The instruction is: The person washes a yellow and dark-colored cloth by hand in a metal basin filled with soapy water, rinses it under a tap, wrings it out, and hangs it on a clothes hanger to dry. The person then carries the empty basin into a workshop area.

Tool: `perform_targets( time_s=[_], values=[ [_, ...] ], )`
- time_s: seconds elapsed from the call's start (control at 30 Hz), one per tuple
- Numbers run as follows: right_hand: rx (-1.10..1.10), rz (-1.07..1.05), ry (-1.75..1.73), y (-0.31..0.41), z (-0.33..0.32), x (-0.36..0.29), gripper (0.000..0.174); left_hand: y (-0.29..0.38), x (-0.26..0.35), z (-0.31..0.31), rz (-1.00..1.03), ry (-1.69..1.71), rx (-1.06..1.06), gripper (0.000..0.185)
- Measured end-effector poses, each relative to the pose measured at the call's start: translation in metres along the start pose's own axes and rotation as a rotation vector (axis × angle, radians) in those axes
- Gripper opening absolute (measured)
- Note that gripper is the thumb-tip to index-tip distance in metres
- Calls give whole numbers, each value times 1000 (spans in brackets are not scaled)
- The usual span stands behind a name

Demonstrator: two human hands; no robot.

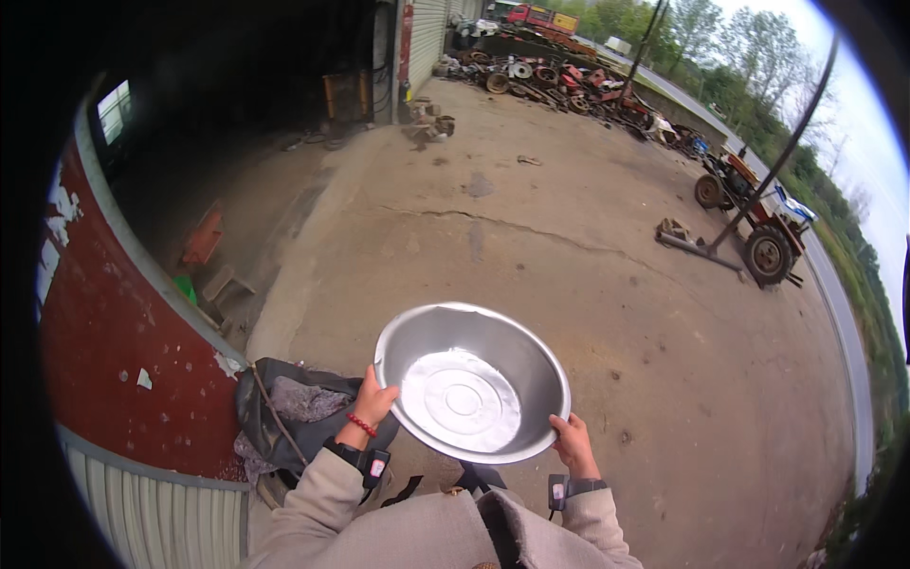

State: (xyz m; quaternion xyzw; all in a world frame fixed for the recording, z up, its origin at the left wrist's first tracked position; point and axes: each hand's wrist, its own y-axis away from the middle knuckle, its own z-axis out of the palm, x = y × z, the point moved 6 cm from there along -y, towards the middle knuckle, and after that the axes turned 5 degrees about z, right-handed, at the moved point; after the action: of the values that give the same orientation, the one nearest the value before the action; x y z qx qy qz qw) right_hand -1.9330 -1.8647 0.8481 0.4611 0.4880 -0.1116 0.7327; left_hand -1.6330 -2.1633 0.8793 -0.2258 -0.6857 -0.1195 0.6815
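Note:
A wide stainless steel basin (462,398) is held out before my body, its inside facing up; a little clear liquid may lie on its shiny bottom, but I cannot tell. My left hand (373,400) grips the rim at the left, thumb over the edge, with a red bead bracelet at the wrist. At the lower right of the rim, my right hand (574,439) holds on with the thumb on top and the fingers beneath, partly hidden. Both wrists carry black strapped devices.
Left of me, a black bag or sheet with grey fabric (306,400) lies against a red wall (142,341). An orange tractor (768,245) and a leaning pole stand to the right on cracked concrete (512,284). Scrap metal (569,82) is heaped farther off; a dark doorway opens at left.

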Motion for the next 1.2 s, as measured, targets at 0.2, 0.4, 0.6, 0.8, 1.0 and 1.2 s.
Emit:
perform_targets(
  time_s=[0.2,0.4,0.6,0.8,1.0,1.2],
  values=[
    [-181,-45,-73,-149,73,-74,25,-124,-42,-7,-103,-280,128,53],
    [-389,16,116,-311,205,-180,26,-235,-53,-57,-229,-224,359,60],
    [-653,54,210,-398,382,-245,26,-279,-56,-128,-476,-62,550,67],
    [-811,99,344,-469,557,-258,26,-340,-75,-214,-549,268,718,67],
    [-845,110,498,-535,729,-287,31,-441,-81,-321,-645,404,731,74],
    [-998,71,451,-546,883,-332,40,-523,-70,-423,-583,482,698,77]
  ],
)
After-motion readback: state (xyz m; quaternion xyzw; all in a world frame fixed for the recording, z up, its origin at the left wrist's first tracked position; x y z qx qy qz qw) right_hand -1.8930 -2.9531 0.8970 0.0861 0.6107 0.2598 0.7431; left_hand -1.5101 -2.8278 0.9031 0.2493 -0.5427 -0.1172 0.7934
